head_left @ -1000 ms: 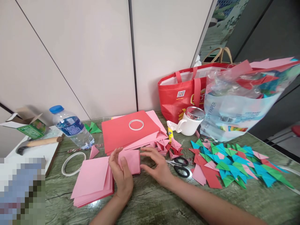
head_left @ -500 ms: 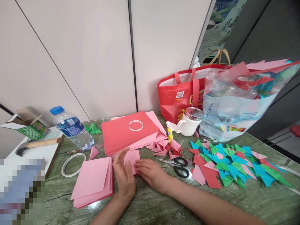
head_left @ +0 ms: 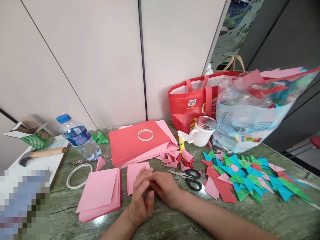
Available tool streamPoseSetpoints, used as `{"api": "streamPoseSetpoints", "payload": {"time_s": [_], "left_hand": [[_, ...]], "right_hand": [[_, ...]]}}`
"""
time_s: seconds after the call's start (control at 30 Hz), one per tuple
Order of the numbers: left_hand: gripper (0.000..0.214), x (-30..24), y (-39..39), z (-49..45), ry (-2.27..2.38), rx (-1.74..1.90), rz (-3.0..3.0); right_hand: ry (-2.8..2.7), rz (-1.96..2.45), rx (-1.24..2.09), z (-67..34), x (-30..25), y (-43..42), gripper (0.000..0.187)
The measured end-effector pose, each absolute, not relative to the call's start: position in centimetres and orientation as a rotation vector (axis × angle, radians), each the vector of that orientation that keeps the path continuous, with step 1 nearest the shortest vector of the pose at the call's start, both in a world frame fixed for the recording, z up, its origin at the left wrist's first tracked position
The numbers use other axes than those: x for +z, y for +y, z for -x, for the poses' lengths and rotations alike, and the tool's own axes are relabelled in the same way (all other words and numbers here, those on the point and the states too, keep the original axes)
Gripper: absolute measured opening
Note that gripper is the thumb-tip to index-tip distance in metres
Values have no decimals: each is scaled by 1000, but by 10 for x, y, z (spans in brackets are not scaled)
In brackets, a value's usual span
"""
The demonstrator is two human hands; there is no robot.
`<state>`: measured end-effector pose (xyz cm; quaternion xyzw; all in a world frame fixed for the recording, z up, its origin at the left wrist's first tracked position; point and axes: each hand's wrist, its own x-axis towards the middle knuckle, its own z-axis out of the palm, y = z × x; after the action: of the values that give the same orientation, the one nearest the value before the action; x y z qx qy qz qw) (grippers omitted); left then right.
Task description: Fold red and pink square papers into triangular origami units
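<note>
My left hand (head_left: 142, 197) is raised over the table, thumb apart from its lightly curved fingers, nothing visible in it. Against its fingertips rests my right hand (head_left: 166, 187), fingers bent and pressed together; their tips are hidden, so I cannot make out what they hold, if anything. Just behind the hands lies a small stack of pink paper (head_left: 136, 170), partly covered by my left fingers. A larger stack of pink square sheets (head_left: 98, 190) is left of my left hand. To the right of my right hand are black-handled scissors (head_left: 192, 178).
Red sheets (head_left: 130, 141) carry a tape roll (head_left: 145, 130). Pink folded pieces (head_left: 175, 157), a glue stick (head_left: 181, 145) and a white mug (head_left: 201, 135) stand behind. Coloured folded pieces (head_left: 250, 176) spread rightward. A water bottle (head_left: 81, 138) and hammer (head_left: 42, 153) are left.
Both hands have shifted right and nearer to me, off most of the small pink stack, which now shows more. My right fingers have bent in against my left fingers.
</note>
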<state>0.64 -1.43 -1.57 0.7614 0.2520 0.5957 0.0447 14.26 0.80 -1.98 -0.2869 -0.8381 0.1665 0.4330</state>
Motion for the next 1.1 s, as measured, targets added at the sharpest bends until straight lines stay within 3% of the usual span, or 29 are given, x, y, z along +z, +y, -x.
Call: {"api": "streamPoseSetpoints", "payload": {"time_s": [0.33, 0.9, 1.1], "left_hand": [[56, -6, -20, -6, 691, 1730, -2561], [55, -7, -18, -7, 552, 1658, -2596], [52, -9, -20, -7, 582, 1716, -2615]], "right_hand": [[-1978, 609, 243, -138, -17, 6, 13], [-1866, 611, 389, -138, -17, 4, 11], [-1847, 635, 499, -139, -15, 2, 23]]}}
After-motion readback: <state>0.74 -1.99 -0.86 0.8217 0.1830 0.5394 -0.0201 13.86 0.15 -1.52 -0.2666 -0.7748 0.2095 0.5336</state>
